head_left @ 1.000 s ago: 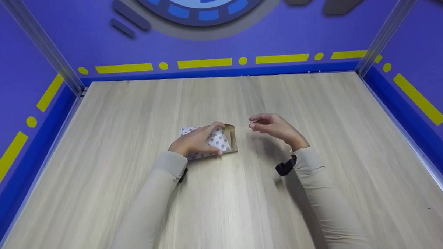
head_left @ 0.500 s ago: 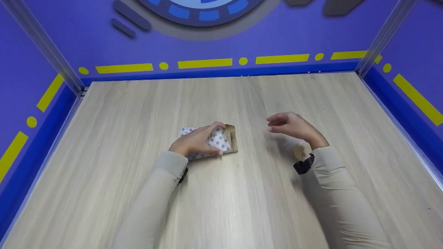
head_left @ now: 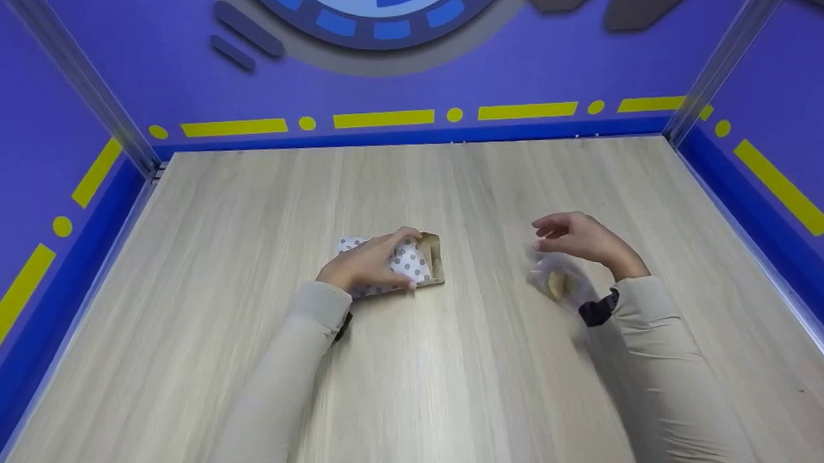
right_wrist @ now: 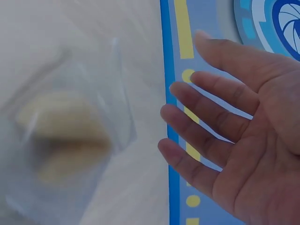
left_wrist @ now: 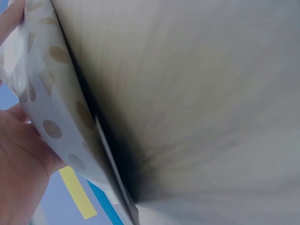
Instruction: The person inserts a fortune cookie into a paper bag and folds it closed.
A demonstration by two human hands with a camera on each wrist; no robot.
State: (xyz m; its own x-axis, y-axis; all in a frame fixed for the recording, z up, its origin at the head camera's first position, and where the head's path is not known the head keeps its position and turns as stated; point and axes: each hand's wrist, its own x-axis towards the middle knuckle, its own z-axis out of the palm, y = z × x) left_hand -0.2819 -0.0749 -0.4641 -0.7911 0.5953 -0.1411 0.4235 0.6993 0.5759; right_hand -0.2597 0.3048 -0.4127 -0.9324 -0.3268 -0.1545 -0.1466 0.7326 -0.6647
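A white paper bag with grey polka dots [head_left: 409,259] lies on its side, its tan-lined mouth facing right. My left hand [head_left: 363,263] grips it across the top, thumb on the near edge and fingers over the far edge. In the left wrist view the dotted side of the bag [left_wrist: 61,103] shows between thumb and fingers. My right hand [head_left: 583,241] is raised above the table, fingers loosely spread with nothing between them. Below it is a clear wrapper with a folded tan cookie inside [head_left: 557,284]; the right wrist view shows this wrapped cookie [right_wrist: 65,126] blurred, left of the fingertips.
Both hands are over a pale wood table [head_left: 248,205]. Blue-purple panels [head_left: 185,66] with yellow dashes and dots wall it at the back and both sides. Metal posts [head_left: 719,64] stand at the back corners.
My right hand has moved rightward, away from the bag's mouth, and the wrapped cookie beneath it has come into view. My left hand and the bag have stayed in place.
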